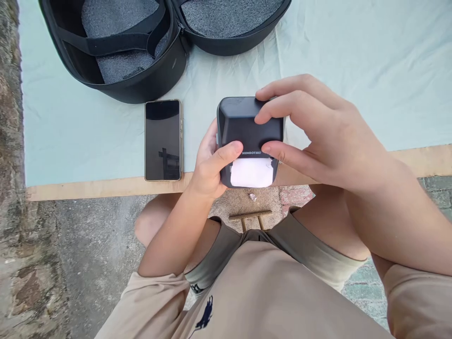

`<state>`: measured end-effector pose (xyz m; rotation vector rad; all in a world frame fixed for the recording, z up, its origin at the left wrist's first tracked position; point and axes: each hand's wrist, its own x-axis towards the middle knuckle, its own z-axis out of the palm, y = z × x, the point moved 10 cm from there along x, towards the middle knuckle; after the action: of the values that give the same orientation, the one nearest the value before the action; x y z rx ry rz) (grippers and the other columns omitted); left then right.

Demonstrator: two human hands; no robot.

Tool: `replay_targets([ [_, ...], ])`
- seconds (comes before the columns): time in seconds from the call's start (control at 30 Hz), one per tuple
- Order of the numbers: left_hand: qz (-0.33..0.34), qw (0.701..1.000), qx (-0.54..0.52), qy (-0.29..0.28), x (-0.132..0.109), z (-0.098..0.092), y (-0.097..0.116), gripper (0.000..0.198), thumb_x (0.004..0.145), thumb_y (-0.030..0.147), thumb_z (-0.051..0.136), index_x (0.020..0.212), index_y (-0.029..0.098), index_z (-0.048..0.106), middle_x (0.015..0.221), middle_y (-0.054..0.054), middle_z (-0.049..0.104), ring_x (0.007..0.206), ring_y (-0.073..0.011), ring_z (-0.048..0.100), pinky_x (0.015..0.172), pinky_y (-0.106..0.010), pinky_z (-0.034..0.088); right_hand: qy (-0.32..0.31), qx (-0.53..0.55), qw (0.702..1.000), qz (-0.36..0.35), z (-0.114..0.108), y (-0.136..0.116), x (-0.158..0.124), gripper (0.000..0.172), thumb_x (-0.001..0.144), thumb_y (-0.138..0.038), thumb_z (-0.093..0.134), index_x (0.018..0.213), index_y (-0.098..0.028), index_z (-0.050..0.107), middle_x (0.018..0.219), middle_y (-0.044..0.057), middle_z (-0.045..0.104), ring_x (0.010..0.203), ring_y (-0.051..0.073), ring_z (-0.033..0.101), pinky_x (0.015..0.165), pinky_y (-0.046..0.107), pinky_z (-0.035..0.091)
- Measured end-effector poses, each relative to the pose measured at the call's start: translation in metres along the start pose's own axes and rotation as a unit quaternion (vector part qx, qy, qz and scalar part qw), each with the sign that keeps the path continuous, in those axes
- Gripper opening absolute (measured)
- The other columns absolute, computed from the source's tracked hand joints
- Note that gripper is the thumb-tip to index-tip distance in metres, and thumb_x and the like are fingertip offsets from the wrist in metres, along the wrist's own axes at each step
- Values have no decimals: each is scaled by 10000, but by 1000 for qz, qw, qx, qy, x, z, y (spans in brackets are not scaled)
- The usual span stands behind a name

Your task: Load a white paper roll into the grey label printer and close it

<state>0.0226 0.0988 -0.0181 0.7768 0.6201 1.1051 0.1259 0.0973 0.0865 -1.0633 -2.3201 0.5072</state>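
I hold a small dark label printer [243,127] above the table's front edge. A white label [252,173] sticks out of its slot on the side facing me. My left hand [210,162] grips the printer from the left, thumb across its top near the slot. My right hand [318,127] is curled over the printer's right side, with fingers on its top and the thumb pressed beside the label.
A black phone [163,140] lies screen up on the pale cloth [370,70] left of the printer. An open black zip case [141,52] with grey padding sits at the back. The wooden table edge [88,188] runs below. My knees and stone ground lie beneath.
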Motion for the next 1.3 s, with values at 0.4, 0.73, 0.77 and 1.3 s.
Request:
replay_targets([
  [0.4,-17,994,26,100,3,-16,-7,439,961,608,424,1070,246,648,1147,-56,731,1410,-279,523,1064,-427,551,20,-18,999,-24,-4,1,0,252,925,-345,564,1171,-294,579,1294,47,667,1129,228,665,932,407,579],
  [0.73,-20,992,-18,122,2,-19,-6,356,990,464,417,864,230,654,998,-29,758,1398,-259,533,1096,-432,539,77,-55,993,-69,-15,-12,-3,307,873,-420,657,1121,-245,611,1157,93,669,1047,247,656,881,403,545],
  [0.77,-18,992,-15,124,2,-19,-5,405,988,509,398,855,229,659,997,-35,756,1407,-272,521,1092,-446,541,104,-68,990,-67,-20,-13,-4,288,869,-434,662,1080,-242,630,1037,78,674,954,234,652,826,390,535],
  [1.3,-19,998,-26,56,2,-6,-5,352,955,523,471,1026,239,666,1170,-49,726,1444,-268,489,1100,-396,529,98,-130,986,40,-18,3,11,53,847,-205,585,893,-229,596,767,-17,650,581,122,556,526,297,338],
])
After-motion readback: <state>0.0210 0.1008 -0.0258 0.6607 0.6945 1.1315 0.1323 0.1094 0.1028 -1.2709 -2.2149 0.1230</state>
